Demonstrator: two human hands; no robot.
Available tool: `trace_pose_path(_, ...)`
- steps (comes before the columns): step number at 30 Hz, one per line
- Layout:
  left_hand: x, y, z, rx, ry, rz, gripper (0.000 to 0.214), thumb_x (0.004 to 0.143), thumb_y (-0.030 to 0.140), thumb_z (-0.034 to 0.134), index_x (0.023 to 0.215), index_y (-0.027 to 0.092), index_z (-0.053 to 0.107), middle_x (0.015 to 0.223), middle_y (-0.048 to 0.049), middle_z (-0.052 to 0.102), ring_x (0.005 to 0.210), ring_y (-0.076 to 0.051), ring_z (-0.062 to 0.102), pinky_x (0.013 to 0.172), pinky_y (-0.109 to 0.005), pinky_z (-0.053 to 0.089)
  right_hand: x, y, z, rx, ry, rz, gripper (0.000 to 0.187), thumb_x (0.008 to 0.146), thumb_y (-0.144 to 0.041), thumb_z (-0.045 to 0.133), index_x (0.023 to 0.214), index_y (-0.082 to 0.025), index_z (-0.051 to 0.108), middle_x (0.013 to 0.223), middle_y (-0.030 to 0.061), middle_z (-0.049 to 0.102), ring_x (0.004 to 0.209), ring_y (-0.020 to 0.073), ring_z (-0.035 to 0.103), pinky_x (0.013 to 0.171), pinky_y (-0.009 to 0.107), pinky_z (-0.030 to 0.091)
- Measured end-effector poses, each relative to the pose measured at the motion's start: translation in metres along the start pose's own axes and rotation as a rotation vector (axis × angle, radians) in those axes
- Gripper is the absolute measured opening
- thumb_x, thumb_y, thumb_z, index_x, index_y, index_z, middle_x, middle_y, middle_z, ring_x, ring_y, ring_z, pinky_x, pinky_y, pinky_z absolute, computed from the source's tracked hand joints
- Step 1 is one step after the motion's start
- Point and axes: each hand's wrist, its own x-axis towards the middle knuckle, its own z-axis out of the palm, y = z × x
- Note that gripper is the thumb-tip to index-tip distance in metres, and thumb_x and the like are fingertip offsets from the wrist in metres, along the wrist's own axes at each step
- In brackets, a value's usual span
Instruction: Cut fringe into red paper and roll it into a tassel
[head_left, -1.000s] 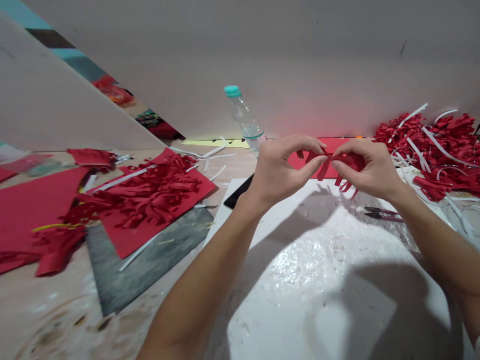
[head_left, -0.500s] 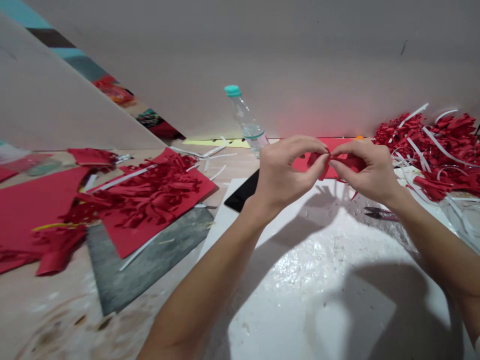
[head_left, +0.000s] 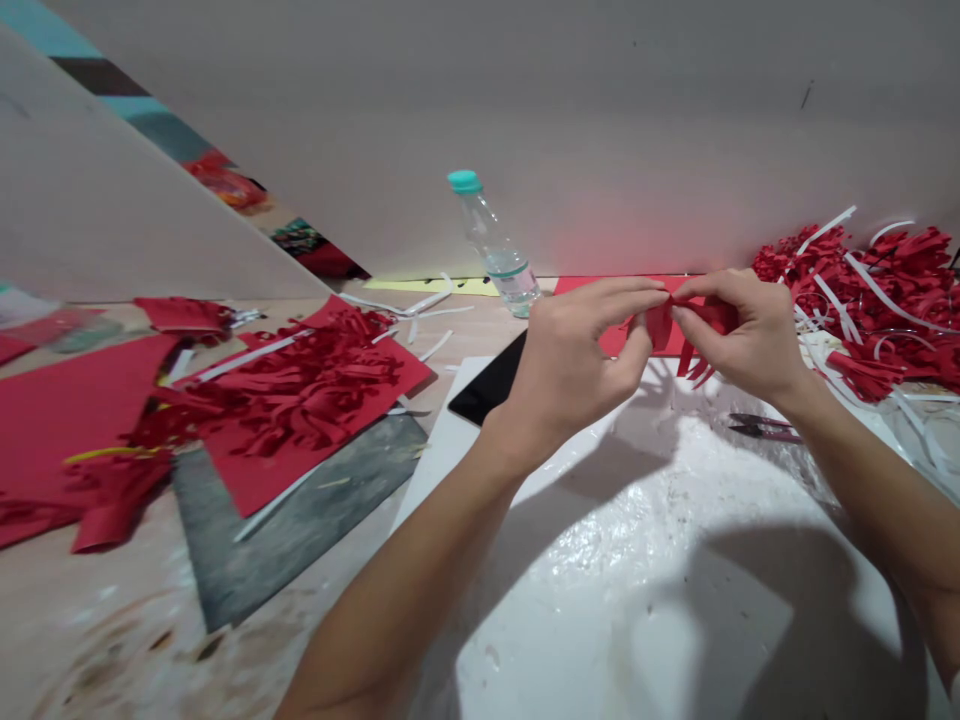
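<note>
My left hand [head_left: 581, 350] and my right hand [head_left: 750, 325] meet above the far edge of a white board [head_left: 600, 590]. Between their fingertips is a small red foam strip [head_left: 660, 325] with thin fringes hanging beneath it. The right thumb and index finger pinch it; the left fingers touch its near side and are closed on it too. Part of the strip is hidden behind the fingers. Behind the hands lies a flat red sheet [head_left: 577, 285]. Below my right hand, small scissors [head_left: 761, 428] rest on the board.
A black phone [head_left: 480, 390] lies left of my hands, with a clear bottle [head_left: 499, 250] leaning behind it. Red fringed pieces and white strips pile up at the right [head_left: 892, 290]. At left are red sheets [head_left: 75, 420], fringed red pieces [head_left: 300, 395] and a grey slab [head_left: 300, 530].
Both hands have shifted slightly to the right. The left fingers have stretched out along the red strip, and more of its fringe now shows below the hands.
</note>
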Motion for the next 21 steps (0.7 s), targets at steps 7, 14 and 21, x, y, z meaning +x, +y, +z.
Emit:
trace_pose_path(7,0.0002,0.0014,-0.0088,0.095,-0.125,0.065,0.029,0.09,0.013,0.053,0.106,0.026,0.073,0.106,-0.0002,0.075,0.097,-0.018,0.071,0.084,-0.029,0.057,0.0023,-0.0004,-0.0063,-0.003,-0.083,-0.024,0.009,0.081,-0.024,0.067,0.087,-0.021,0.072,0.072,0.0022,0.069,0.063,0.0162,0.057,0.069,0.033,0.042)
trace_pose_path(14,-0.0021,0.0039,-0.0097,0.182,-0.159,0.101,0.038,0.091,0.006,0.045,0.11,0.025,0.07,0.109,-0.0003,0.075,0.094,-0.016,0.071,0.079,-0.026,0.056,0.0023,-0.001,-0.007,-0.008,-0.114,-0.006,0.011,0.081,-0.023,0.065,0.089,-0.022,0.073,0.08,0.0036,0.073,0.068,0.0177,0.06,0.07,0.034,0.044)
trace_pose_path(21,-0.0011,0.0019,-0.01,0.233,-0.095,0.118,0.02,0.092,0.018,0.056,0.1,0.024,0.073,0.092,0.0009,0.077,0.074,-0.013,0.072,0.066,-0.022,0.053,0.003,-0.0021,-0.0088,-0.014,-0.093,0.006,0.009,0.08,-0.025,0.067,0.086,-0.021,0.072,0.076,0.0034,0.072,0.064,0.0169,0.058,0.07,0.035,0.045)
